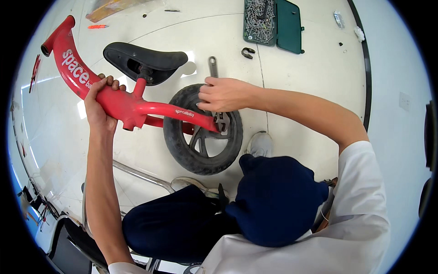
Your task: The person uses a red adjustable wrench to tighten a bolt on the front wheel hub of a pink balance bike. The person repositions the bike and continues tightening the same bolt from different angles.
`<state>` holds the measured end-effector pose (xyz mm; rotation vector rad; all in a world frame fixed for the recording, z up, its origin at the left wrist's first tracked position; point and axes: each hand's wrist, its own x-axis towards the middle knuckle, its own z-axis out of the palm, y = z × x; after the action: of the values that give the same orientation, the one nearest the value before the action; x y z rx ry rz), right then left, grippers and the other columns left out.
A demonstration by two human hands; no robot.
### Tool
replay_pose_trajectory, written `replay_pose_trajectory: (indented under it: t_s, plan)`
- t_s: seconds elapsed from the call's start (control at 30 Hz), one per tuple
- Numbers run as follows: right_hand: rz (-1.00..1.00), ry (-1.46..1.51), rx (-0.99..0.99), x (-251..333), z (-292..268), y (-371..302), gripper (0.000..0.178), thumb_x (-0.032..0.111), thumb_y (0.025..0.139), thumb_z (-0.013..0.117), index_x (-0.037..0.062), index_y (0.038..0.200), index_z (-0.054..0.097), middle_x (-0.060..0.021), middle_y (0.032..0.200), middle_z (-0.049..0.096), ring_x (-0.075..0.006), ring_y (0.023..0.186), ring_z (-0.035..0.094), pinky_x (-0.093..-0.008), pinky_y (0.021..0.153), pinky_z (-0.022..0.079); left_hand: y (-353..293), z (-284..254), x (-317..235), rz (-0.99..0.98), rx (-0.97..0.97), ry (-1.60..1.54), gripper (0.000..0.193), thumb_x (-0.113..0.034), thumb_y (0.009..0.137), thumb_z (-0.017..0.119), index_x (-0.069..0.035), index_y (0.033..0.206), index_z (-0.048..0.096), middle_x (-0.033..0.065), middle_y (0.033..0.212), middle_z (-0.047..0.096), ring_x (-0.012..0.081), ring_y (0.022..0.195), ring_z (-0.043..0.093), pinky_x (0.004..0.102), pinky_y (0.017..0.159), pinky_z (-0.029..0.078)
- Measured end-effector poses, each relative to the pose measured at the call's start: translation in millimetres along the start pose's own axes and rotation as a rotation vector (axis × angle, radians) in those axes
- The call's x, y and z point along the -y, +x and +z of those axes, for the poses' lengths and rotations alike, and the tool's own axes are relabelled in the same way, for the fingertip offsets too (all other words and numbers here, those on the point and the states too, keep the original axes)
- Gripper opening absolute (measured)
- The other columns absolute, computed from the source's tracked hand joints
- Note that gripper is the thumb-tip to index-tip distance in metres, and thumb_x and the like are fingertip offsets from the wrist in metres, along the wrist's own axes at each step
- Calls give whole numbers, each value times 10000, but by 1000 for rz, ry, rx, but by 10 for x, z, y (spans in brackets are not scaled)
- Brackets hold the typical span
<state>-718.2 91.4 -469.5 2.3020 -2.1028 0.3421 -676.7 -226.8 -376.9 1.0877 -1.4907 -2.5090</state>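
My left hand (101, 102) is wrapped round the main tube of a red children's bike frame (121, 107). A black saddle (146, 58) is mounted on the frame. Between the frame's rear arms is a black wheel (198, 170) with a knobbly tyre. Beside the wheel's hub, my right hand (223, 94) is closed round an adjustable wrench (213, 67). The end of its handle sticks out beyond my fingers. Its jaw sits at the axle end of the red arm; my hand hides the middle of the wrench, and the nut cannot be made out clearly.
An opened green case (289, 26) full of screws lies on the tiled floor at the back. Near it is a black C-shaped clip (247, 53). An orange-handled tool (97, 27) lies far left. My shoes (261, 144) are close to the wheel, and a chair (68, 244) stands lower left.
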Motion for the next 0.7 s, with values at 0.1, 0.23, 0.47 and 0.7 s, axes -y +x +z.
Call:
replay_pose_trajectory:
  t_s: [0.1, 0.23, 0.47, 0.7]
  plan:
    - [-10, -69, -10, -51, -141, 173, 87, 125, 774, 641, 121, 772, 555, 16, 718, 541, -167, 796, 586, -308, 849, 450, -1, 3, -12, 19, 15, -22, 247, -44, 856, 615, -26, 1055, 470, 82, 872, 532, 190, 789, 555, 386, 784, 529]
    - [88, -106, -69, -56, -161, 209, 152, 134, 768, 674, 107, 888, 585, -45, 976, 602, -192, 938, 584, -339, 926, 447, -70, 14, -29, 55, 37, -42, 244, -35, 855, 611, -27, 1058, 475, 78, 871, 527, 186, 790, 548, 385, 791, 521]
    - [1185, 680, -480, 289, 32, 142, 390, 121, 849, 700, 41, 1217, 595, -124, 1246, 558, -245, 900, 598, -347, 771, 509, -23, 120, -69, 41, 26, -115, 238, -30, 842, 603, -30, 1044, 476, 90, 848, 536, 195, 774, 556, 388, 774, 514]
    - [1401, 1310, -385, 391, 91, 232, 241, 126, 987, 547, -56, 1125, 624, -39, 694, 603, -93, 624, 528, -266, 609, 449, 25, 129, -86, 5, -60, -172, 227, -27, 840, 600, -40, 1031, 479, 88, 846, 529, 199, 764, 547, 393, 776, 511]
